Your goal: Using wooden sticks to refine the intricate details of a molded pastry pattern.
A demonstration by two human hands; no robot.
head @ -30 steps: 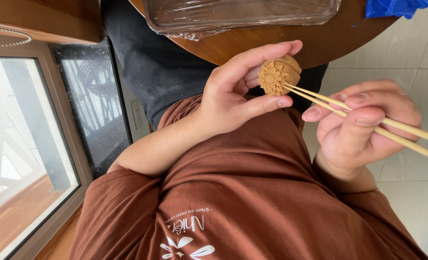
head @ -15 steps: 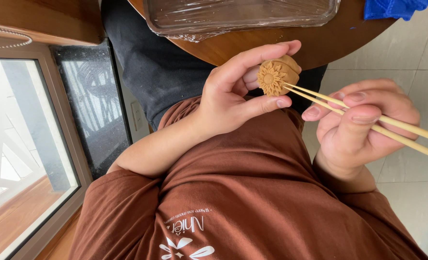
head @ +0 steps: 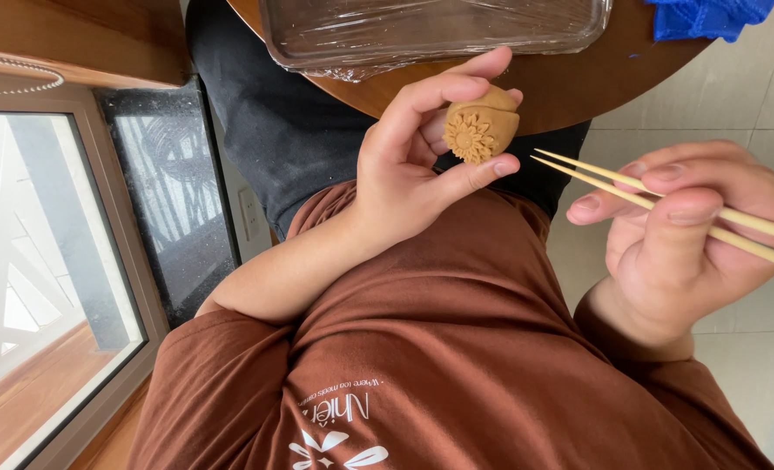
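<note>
Below round wooden table (head: 491, 96), flower-carved dough ball (head: 483, 126) pinched in left hand (head: 413, 165), chopsticks (head: 666, 204) gripped by right hand (head: 692, 235).

The ball of dough (head: 483, 126) looks matt and soft, tan, with a flower of fine grooved petals pressed into its face. The two sticks (head: 666, 204) are pale bare wood, smooth and unvarnished. The tray (head: 430, 30) is wrapped in glossy, wrinkled clear film. The round table (head: 578, 87) is polished brown wood. The blue cloth (head: 709, 16) looks coarse-woven, the brown shirt (head: 457, 348) soft matt cotton.
</note>
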